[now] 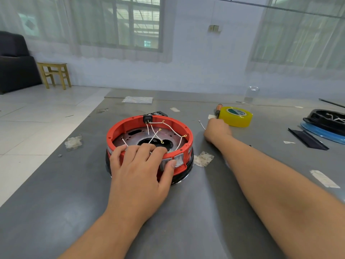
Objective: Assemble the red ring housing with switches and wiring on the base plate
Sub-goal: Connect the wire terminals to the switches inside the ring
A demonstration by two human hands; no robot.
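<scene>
Under left hand, red ring housing, near rim gripped

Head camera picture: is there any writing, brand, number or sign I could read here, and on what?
"O": mark on the right rocker switch on the red ring housing.
Left rocker switch: part hidden by the left hand, unreadable.
Yellow tape roll: green and white core label, print too blurred to read.
Plastic packet at the far edge: print too small to read.
</scene>
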